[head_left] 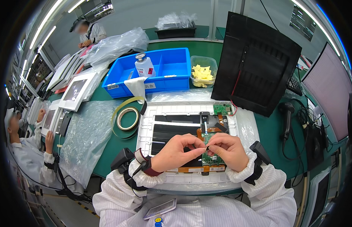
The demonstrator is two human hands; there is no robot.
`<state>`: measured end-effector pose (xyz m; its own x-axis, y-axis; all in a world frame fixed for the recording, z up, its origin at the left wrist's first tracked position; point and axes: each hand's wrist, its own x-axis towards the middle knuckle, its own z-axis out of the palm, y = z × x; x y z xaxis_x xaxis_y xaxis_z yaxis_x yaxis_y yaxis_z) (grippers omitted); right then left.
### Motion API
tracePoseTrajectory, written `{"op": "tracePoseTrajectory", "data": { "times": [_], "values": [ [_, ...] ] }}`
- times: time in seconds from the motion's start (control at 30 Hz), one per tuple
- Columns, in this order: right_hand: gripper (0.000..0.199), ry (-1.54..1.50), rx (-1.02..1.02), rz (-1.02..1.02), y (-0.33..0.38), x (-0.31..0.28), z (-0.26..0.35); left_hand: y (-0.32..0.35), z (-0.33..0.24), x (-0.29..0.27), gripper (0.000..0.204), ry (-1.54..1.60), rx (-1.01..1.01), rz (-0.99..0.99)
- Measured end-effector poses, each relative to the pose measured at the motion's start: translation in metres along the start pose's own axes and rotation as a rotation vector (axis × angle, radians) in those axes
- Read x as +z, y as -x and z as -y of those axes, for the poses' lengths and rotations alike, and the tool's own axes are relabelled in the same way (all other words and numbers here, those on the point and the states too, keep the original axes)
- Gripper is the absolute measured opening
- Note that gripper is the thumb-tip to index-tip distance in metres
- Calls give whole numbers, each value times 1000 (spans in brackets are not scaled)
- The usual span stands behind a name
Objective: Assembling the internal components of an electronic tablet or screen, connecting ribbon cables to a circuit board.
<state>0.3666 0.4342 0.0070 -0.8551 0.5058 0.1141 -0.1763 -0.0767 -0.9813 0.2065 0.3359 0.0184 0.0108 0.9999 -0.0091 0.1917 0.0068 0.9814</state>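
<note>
My left hand [179,154] and my right hand [231,152] meet above an open white-framed device [146,130]. Thumb and forefinger are pinched together on each hand. Between the fingertips is something small, partly dark, too small to name. Just under the hands lies a green circuit board [213,160] with orange-brown flat cables [220,128] around it. A second, smaller green board [222,109] sits at the device's far right corner, with a red wire running from it. Dark panels [176,132] fill the device's left part. A wrist strap [145,162] circles my left wrist.
Behind the device stand a blue divided bin [125,89] with a white bottle [145,65], a clear tub of yellow pieces [203,72], and a large black panel [255,64]. Tape rolls [127,118] lie left; a handheld scanner [286,117] and monitor [331,90] are right. Co-workers sit left.
</note>
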Motion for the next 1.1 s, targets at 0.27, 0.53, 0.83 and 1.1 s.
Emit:
{"op": "tracePoseTrajectory", "data": {
  "times": [0.27, 0.53, 0.83, 1.1],
  "values": [
    [7, 69, -10, 24, -1, -1, -3, -2, 7, 0, 10, 196, -112, 55],
    [9, 670, -346, -130, 2, 7, 0, -1, 12, 3, 9, 137, -37, -62],
    [7, 614, -293, -147, 2, 7, -4, -3, 14, 8, 8, -251, 226, -184],
    [6, 506, -100, -114, 0, 1, -3, -4, 10, 10, 8, -311, 238, -202]
  ]
}}
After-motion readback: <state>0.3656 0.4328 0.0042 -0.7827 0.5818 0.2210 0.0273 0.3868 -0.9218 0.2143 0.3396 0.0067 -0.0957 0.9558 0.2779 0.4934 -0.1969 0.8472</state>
